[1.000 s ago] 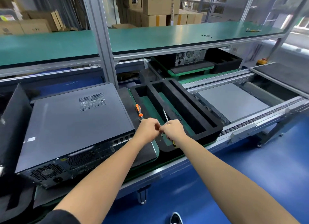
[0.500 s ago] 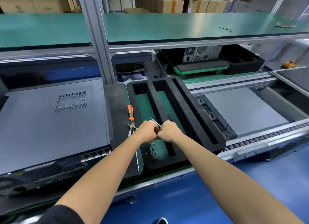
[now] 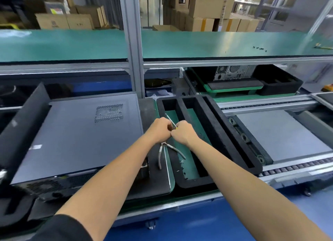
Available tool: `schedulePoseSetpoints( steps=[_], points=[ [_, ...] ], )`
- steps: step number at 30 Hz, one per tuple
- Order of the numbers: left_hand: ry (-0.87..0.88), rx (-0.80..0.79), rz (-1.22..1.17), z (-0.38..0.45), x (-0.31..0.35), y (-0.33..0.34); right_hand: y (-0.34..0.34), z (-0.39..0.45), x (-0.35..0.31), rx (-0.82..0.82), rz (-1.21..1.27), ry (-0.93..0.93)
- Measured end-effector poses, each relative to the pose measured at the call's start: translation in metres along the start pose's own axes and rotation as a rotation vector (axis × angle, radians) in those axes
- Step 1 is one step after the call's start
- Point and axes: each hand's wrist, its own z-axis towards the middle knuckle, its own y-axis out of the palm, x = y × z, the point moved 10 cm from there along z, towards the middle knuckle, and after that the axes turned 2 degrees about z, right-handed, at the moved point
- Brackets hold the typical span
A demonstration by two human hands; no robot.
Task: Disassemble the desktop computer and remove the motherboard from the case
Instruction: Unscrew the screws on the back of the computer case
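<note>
Left of both hands (image 3: 173,132) — apparently shut — computer case (image 3: 77,138).

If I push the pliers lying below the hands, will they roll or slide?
The pliers lie flat with handles spread, so they would probably slide, not roll. They straddle the foam tray's edge, so a push may tilt them. The joint might let the handles swing.
</note>
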Motion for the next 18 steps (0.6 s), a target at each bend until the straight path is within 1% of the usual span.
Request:
schedulePoseSetpoints(
  steps=[5, 7, 10, 14, 18],
  points=[
    [0.018, 0.086, -0.044, -0.057, -0.042, -0.061, 0.045, -0.038, -0.068, 0.036, 0.029, -0.019],
    [0.015, 0.111, -0.078, -0.085, -0.066, -0.080, 0.070, -0.055, -0.094, 0.031, 0.024, -0.023],
    [-0.009, 0.200, -0.163, -0.125, -0.108, -0.110, 0.109, -0.082, -0.132, 0.022, 0.008, -0.049],
    [-0.067, 0.290, -0.198, -0.179, -0.160, -0.134, 0.172, -0.116, -0.163, -0.078, 0.050, -0.051],
    [-0.142, 0.321, -0.195, -0.220, -0.206, -0.143, 0.221, -0.140, -0.178, -0.166, 0.111, -0.026]
  ],
)
